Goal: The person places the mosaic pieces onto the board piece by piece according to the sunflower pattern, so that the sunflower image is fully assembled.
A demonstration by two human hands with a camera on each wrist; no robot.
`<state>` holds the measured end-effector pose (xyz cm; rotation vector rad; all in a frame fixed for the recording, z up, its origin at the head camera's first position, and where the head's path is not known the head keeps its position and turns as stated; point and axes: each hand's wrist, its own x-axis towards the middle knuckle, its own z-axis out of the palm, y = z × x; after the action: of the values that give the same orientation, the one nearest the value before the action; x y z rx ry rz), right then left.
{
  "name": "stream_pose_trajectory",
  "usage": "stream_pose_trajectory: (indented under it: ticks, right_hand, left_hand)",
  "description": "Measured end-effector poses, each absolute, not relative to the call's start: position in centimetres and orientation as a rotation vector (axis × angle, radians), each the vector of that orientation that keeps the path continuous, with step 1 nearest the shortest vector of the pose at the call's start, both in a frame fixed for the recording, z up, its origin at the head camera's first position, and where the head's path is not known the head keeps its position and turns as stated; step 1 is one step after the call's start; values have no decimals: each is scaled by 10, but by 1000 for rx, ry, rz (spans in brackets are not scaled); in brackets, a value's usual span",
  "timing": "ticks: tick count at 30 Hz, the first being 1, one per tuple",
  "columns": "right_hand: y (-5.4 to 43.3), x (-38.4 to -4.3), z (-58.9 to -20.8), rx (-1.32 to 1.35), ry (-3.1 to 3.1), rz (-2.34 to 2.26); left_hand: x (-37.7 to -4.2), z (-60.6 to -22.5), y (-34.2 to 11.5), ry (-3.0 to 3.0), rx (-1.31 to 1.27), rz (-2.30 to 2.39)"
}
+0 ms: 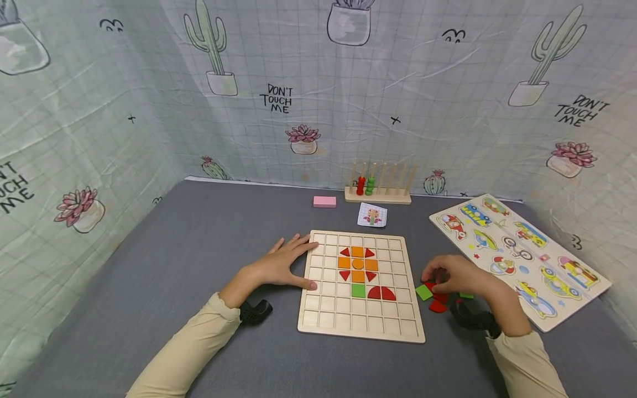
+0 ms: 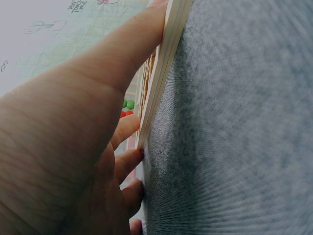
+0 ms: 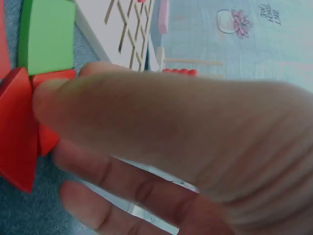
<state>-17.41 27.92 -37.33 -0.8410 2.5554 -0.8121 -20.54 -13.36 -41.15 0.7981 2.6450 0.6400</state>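
Pinching a red tile [image 3: 47,143] between thumb and fingertip, just past the three o'clock edge of the gridded wooden board [image 1: 344,320], my right hand [image 1: 463,276] is nearer; the tile's long axis is too covered to tell. From those fingers the board lies at nine o'clock, my left hand [image 1: 278,262] spread against its far edge.

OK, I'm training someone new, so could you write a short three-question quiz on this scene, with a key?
1. Which hand touches the board?
2. True or false: the card lies off the board.
3. The beads on the rack are: A. blue and yellow; B. red and green; C. orange and pink.

Key: 1. The left hand. 2. True. 3. B.
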Motion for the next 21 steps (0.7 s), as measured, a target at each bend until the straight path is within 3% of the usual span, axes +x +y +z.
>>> stream_pose_trajectory:
  ticks: [21]
  right_hand:
    - [281,-177,-384,-914,2644,-845]
  left_hand:
    - [-205,-412,-134,2643,796,653]
